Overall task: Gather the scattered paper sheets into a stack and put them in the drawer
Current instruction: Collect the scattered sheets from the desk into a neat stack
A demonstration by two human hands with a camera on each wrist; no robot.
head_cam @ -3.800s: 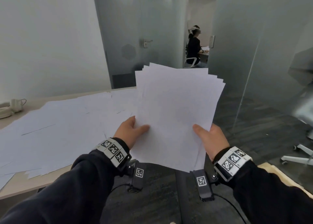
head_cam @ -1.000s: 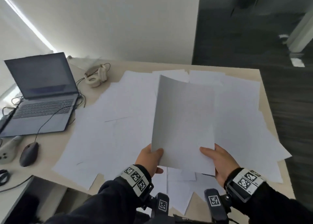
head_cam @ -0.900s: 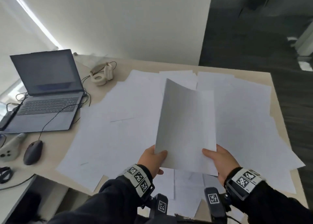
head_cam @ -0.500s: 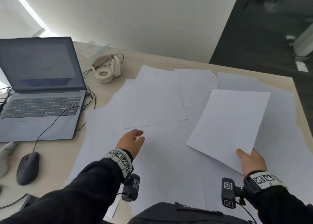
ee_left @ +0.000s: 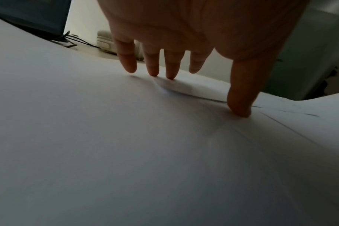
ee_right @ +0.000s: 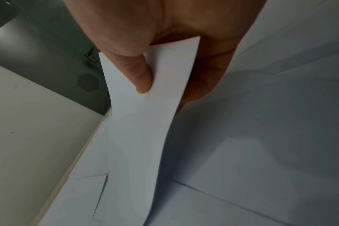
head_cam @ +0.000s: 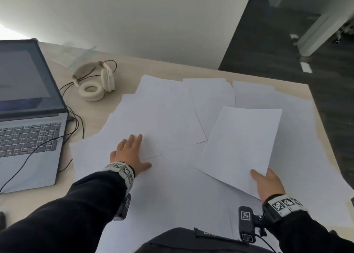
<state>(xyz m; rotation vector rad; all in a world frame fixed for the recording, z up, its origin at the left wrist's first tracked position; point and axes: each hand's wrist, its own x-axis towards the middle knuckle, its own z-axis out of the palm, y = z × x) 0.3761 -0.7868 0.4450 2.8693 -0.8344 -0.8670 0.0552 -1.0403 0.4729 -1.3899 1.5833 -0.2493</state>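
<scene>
Several white paper sheets (head_cam: 168, 122) lie scattered and overlapping over the right half of the desk (head_cam: 134, 67). My right hand (head_cam: 267, 182) pinches the near corner of a gathered stack of sheets (head_cam: 241, 143), thumb on top (ee_right: 143, 79), holding it just above the scattered ones. My left hand (head_cam: 130, 153) lies flat with fingers spread on a loose sheet left of centre; in the left wrist view its fingertips (ee_left: 170, 73) and thumb press down on the paper (ee_left: 126, 145). No drawer is in view.
An open laptop (head_cam: 28, 107) stands at the left with cables running from it. Cream headphones (head_cam: 95, 82) lie behind the papers. The desk's right edge (head_cam: 321, 122) borders dark floor.
My left hand let go of the stack and came down flat on a loose sheet. My right hand swung the stack to the right and lowered it toward the desk.
</scene>
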